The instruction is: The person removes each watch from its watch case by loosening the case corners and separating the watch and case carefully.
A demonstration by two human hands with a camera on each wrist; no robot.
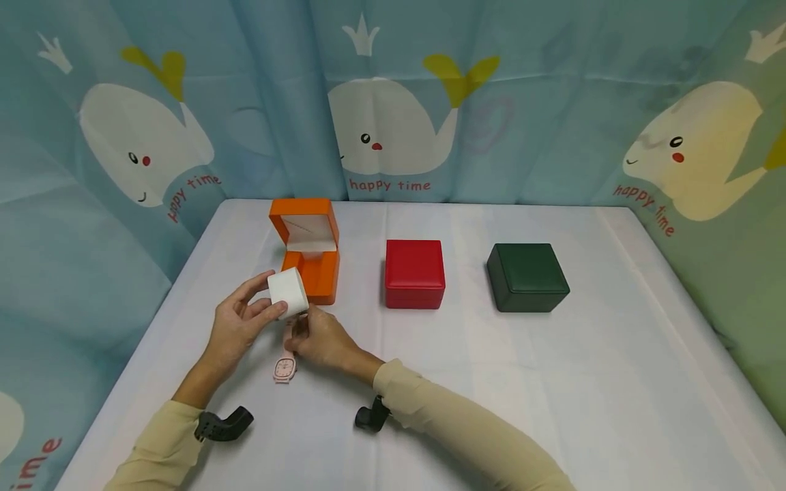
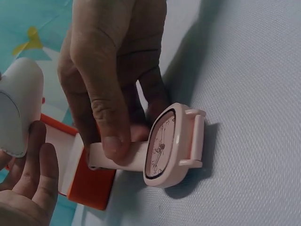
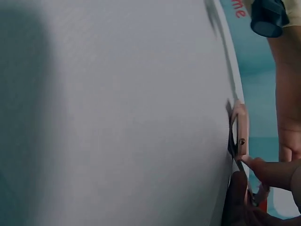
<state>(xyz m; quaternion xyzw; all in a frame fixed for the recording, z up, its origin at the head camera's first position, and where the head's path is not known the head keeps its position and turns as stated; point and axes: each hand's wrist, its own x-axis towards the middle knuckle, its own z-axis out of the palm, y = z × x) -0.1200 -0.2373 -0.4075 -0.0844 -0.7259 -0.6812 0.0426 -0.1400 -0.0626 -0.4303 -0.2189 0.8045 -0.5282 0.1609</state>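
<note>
My left hand (image 1: 235,329) holds a white watch cushion (image 1: 287,292) between thumb and fingers, just in front of an orange box (image 1: 324,278). The box stands with its lid up, showing a white lining. A pink wristwatch (image 1: 285,368) with a squarish face is at my right hand (image 1: 328,339), which pinches its strap (image 2: 129,156) between thumb and fingers. In the left wrist view the watch case (image 2: 175,146) is low over the white cloth, face turned sideways; whether it touches the cloth I cannot tell.
To the right of the orange box stand a closed red box (image 1: 415,274) and a closed dark green box (image 1: 529,278). A white cloth (image 1: 467,382) covers the table. Behind it hangs a blue curtain (image 1: 264,102) with whale prints. Black wrist cameras are strapped at both sleeves.
</note>
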